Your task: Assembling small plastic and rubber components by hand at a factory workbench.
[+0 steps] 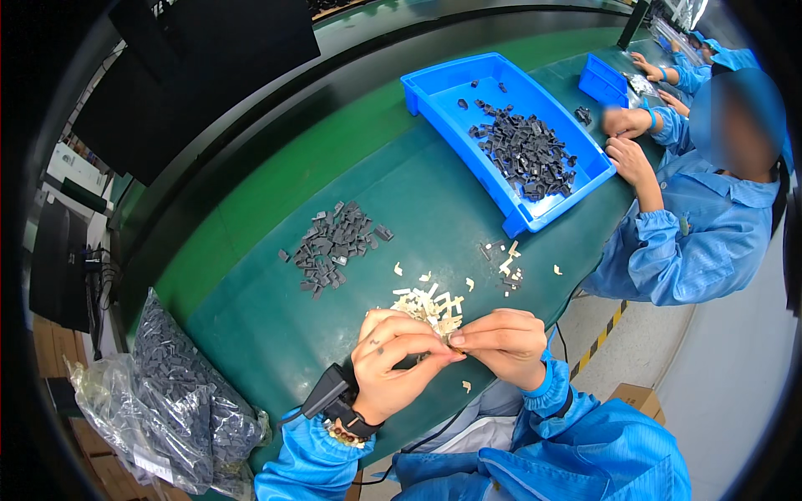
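My left hand [399, 359] and my right hand [503, 344] meet over the near edge of the green table. Both are closed, thumbs and fingertips pinched together around something small that the fingers mostly hide. Just beyond my fingertips lies a pile of small cream-coloured plastic pieces [430, 302]. Farther off to the left rests a heap of small dark grey plastic parts [334, 244]. A few loose cream and dark bits [508, 265] are scattered to the right of the cream pile.
A blue tray [455, 117] holding many black parts stands at the back right. At the left, a clear plastic bag [180, 392] bulges with dark parts. A co-worker in blue [697, 217] works on the right beside a small blue bin [603, 82].
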`<state>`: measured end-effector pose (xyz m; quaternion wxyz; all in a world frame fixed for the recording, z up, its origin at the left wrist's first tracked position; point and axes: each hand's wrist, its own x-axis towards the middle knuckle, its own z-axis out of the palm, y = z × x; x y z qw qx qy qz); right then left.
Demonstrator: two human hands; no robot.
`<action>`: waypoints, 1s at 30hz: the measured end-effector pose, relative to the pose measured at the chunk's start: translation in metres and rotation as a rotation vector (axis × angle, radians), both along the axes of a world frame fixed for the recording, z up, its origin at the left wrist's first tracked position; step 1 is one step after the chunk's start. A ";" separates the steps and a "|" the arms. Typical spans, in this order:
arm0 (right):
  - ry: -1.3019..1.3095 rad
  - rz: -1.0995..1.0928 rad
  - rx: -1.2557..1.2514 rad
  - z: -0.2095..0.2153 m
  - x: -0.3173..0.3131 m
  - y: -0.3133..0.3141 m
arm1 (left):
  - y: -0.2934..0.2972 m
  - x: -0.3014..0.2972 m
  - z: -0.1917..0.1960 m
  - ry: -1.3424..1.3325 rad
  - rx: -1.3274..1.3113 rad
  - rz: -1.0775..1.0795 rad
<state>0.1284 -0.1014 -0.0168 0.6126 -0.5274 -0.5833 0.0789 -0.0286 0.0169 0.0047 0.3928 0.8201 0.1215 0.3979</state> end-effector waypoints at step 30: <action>0.401 -0.231 -0.209 -0.007 -0.004 0.002 | 0.042 -0.007 0.007 0.398 0.238 0.242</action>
